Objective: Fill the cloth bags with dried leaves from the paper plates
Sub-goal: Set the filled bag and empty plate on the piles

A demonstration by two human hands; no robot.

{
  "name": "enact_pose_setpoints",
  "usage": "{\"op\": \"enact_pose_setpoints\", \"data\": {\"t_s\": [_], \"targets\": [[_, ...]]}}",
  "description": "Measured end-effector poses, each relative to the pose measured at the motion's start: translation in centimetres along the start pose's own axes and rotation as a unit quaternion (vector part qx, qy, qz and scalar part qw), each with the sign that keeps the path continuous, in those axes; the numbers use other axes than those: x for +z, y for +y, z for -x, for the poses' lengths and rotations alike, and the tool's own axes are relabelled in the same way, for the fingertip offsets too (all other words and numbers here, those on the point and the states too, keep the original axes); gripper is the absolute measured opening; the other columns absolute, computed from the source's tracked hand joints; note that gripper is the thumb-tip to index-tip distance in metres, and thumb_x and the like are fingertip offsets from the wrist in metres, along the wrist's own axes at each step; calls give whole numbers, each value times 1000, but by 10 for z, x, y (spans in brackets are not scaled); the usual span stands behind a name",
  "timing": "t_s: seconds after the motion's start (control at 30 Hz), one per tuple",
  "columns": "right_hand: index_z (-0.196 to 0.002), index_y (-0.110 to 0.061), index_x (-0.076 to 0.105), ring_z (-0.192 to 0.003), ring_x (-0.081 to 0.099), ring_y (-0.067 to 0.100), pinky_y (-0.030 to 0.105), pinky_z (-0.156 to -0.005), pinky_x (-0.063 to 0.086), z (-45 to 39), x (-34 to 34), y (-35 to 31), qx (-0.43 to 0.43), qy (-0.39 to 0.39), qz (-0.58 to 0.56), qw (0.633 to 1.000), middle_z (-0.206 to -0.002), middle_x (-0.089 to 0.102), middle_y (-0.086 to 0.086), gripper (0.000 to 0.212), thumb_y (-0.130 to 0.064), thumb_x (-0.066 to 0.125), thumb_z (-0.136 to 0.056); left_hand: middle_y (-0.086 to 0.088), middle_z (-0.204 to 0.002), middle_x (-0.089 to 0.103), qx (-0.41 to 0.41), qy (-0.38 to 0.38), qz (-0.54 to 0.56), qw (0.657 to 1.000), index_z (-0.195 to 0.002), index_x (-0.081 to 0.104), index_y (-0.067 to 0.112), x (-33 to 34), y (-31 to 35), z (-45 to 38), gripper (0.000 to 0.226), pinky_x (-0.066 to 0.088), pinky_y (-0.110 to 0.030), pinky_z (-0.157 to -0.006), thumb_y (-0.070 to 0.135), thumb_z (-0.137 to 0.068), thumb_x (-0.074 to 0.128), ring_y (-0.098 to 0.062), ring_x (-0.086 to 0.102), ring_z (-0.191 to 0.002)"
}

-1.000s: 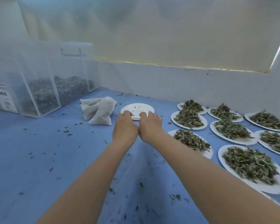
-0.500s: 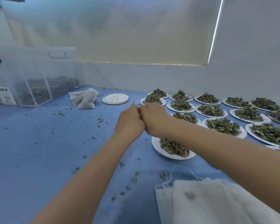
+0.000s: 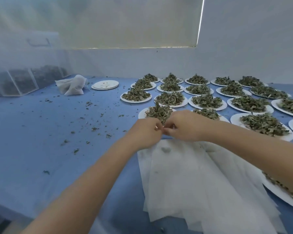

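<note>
A: What lies nearest to the person?

B: A stack of flat white cloth bags (image 3: 201, 179) on the blue table (image 3: 32, 149); beside it on the right, partly under the right forearm, one paper plate (image 3: 277, 193) with leaves.

A: And the hands?

B: They meet at the far edge of the stack; the left hand (image 3: 145, 130) has its fingers curled, the right hand (image 3: 184, 125) also; the fingertips come together, and they seem to pinch something small there, maybe the edge or string of a bag; what exactly, I cannot tell.

A: Where are the dried leaves?

B: Just behind the hands stands the nearest full plate (image 3: 143, 114) with its heap of dried leaves (image 3: 159, 111); further, many more plates of leaves (image 3: 206, 100) in rows to the right.

A: And far on the left?

B: Loose crumbs over the table; then a stack of empty plates (image 3: 105, 84); beside it a filled bag (image 3: 71, 86); last, against the wall, a clear plastic box (image 3: 24, 81) with dark leaves inside.
</note>
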State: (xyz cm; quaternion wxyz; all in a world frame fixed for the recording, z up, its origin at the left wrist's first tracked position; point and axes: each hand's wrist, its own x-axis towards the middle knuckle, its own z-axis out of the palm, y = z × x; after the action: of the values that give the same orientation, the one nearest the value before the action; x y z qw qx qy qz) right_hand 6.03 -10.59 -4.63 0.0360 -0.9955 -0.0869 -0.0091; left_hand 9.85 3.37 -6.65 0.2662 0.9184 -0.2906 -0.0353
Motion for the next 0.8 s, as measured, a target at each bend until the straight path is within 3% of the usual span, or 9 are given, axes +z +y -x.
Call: {"op": "enact_pose_setpoints", "data": {"t_s": [0.07, 0.23, 0.3, 0.4, 0.53, 0.67, 0.8], "targets": [[-94, -3, 69, -82, 60, 29, 36, -71, 47, 5, 2, 0, 6, -26, -9, 1000, -96, 65, 19, 47, -42, 43, -95, 2, -107, 60, 5, -41, -27, 999, -101, 62, 23, 2, -1, 5, 21, 40, -23, -70, 18, -92, 43, -15, 53, -91], [-90, -26, 73, -86, 62, 12, 28, -74, 50, 13, 0, 2, 2, -60, -48, 997, -90, 69, -5, 29, -48, 54, -87, 16, -79, 55, -12, -93, 25, 995, -96, 66, 30, 2, -7, 14, 19, 38, -18, -62, 28, -87, 50, 1, 48, -70], [-90, -29, 72, -86, 62, 10, 26, -75, 50, 12, -1, 0, -4, -65, -64, 996, -88, 70, -8, 25, -49, 57, -86, 17, -77, 55, -20, -82, 53, 995, -92, 68, 31, 1, -9, 17, 17, 39, -20, -64, 32, -86, 53, 0, 50, -72], [-95, -27, 70, -86, 61, 11, 28, -77, 50, 11, -5, -1, -9, -59, -78, 995, -90, 69, -8, 29, -49, 52, -88, 17, -92, 59, 2, -67, 67, 995, -94, 66, 33, 0, -14, 21, 13, 42, -19, -73, 30, -83, 60, -4, 54, -87], [-92, -32, 65, -93, 59, 7, 22, -79, 48, 16, -10, 1, -25, -75, -99, 992, -96, 65, -13, 15, -44, 60, -85, 12, -103, 56, 70, -29, 27, 997, -94, 64, 38, 3, -21, 28, 34, 38, -13, -77, 46, -64, 79, -3, 49, -97], [-95, -31, 61, -100, 55, 9, 28, -85, 48, 18, -11, 1, -26, -100, -76, 992, -99, 57, -13, 25, -50, 65, -79, 1, -96, 59, 103, 32, 10, 994, -84, 66, 29, 9, -19, 23, 23, 39, -21, -79, 38, -67, 79, -14, 49, -94], [-97, -28, 61, -91, 54, 9, 21, -74, 43, 15, -15, 0, -19, -55, -71, 996, -92, 57, -12, 32, -51, 67, -78, 19, -81, 57, 86, 69, 72, 991, -74, 60, 31, 2, -19, 18, 16, 37, -8, -68, 31, -74, 76, -1, 50, -83]]}}
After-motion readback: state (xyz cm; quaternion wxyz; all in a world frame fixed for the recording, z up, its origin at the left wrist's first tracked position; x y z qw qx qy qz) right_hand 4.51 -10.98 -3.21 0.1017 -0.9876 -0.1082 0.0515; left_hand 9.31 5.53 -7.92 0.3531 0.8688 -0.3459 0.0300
